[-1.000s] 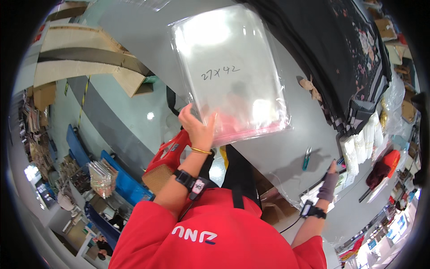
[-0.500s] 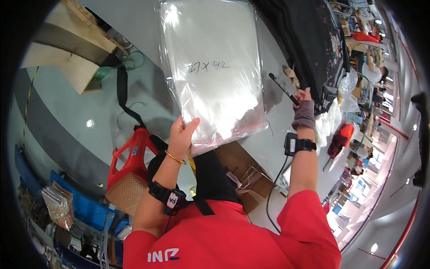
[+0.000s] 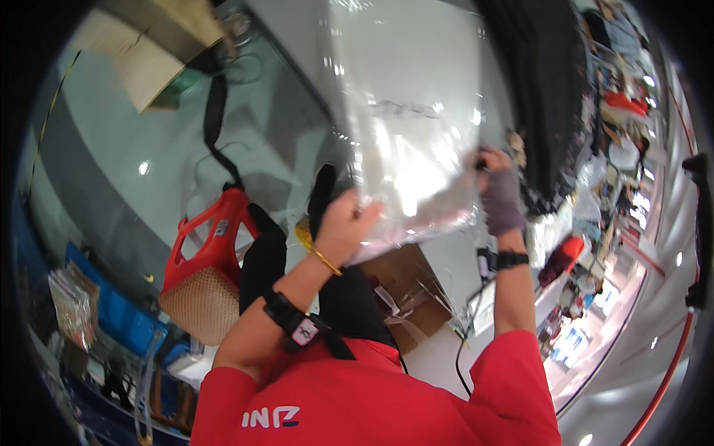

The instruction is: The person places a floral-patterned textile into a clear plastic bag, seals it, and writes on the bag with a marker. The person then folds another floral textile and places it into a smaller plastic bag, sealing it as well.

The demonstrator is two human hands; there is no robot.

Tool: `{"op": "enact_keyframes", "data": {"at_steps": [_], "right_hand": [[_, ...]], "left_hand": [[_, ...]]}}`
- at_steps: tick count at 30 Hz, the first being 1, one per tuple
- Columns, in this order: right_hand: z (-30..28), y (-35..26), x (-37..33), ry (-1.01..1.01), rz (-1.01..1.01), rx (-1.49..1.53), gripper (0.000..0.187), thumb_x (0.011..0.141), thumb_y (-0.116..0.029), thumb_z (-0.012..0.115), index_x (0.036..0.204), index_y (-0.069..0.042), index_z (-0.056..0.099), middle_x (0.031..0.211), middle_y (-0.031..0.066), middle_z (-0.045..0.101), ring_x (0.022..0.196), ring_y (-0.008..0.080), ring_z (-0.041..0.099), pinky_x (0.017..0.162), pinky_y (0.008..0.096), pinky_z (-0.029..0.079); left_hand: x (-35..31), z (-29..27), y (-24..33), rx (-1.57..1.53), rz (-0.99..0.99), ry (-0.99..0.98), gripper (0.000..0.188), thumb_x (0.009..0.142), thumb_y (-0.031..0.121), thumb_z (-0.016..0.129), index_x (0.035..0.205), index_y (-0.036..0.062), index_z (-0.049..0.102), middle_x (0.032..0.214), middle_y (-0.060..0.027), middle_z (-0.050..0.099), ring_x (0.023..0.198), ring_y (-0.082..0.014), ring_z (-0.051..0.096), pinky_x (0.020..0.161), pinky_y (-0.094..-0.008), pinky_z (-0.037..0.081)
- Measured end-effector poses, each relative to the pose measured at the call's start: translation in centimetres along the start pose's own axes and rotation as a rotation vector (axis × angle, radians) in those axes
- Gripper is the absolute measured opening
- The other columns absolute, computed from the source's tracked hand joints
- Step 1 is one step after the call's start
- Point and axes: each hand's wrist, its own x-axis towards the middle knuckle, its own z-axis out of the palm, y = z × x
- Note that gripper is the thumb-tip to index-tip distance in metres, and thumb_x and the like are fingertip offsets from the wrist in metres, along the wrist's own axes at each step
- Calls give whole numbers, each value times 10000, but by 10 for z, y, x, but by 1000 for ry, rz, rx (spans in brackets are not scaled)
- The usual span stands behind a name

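A flat stack of clear plastic bags (image 3: 416,67), with blurred handwriting on its face, is held up in front of me. My left hand (image 3: 349,225) is closed on its lower left corner, thumb on top. At the right edge of the stack is my right hand (image 3: 497,169), in a grey fingerless wrist cover, its fingers curled. A dark bit of the black marker pen (image 3: 480,164) shows at those fingertips; most of it is hidden or smeared by motion. Whether the right fingers also grip the bags I cannot tell.
A grey table (image 3: 294,26) lies beyond the bags, with black fabric (image 3: 539,97) along its right. A red stool (image 3: 208,241) with a woven tan seat stands at left. Below is an open cardboard box (image 3: 413,286). People and cluttered worktables fill the far right.
The stack of bags and my left hand have shifted right in view. My right hand, apart from the bags before with the marker sticking out, is now at their right edge.
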Motion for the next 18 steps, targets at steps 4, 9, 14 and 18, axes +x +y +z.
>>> {"op": "enact_keyframes", "data": {"at_steps": [4, 9, 14, 18], "right_hand": [[-19, -22, -34, 95, -54, -431, 454, 801, 101, 516, 1224, -26, 623, 1306, 168, 612, 1225, 356, 575, 1069, 418, 456], [10, -140, -113, -202, 150, 183, 374, 943, -12, 578, 1316, -11, 546, 1234, 127, 612, 1180, 269, 583, 1036, 394, 456], [99, -257, -109, -358, 644, 993, 463, 951, -160, 639, 1375, -15, 522, 1266, 106, 617, 1198, 217, 587, 1051, 338, 442], [191, -276, -72, -855, 185, 959, 484, 956, -148, 615, 1412, -9, 533, 1360, 98, 588, 1250, 183, 568, 1078, 336, 433]], "left_hand": [[-22, 8, 2, 110, 301, 17, 323, 942, 134, 657, 1229, -13, 668, 1298, -174, 589, 1111, -244, 635, 911, -331, 518], [-93, -66, 18, 29, 171, -240, 335, 921, 128, 685, 1218, -28, 669, 1302, -177, 603, 1150, -260, 620, 975, -338, 487], [-213, -184, 10, -195, 2, 6, 433, 866, 135, 725, 1259, -24, 638, 1180, -146, 680, 1026, -271, 678, 946, -384, 503], [-288, -236, -31, -740, -219, 339, 612, 914, 249, 733, 1417, -36, 534, 1431, -251, 525, 1174, -418, 614, 1071, -562, 419]]}}
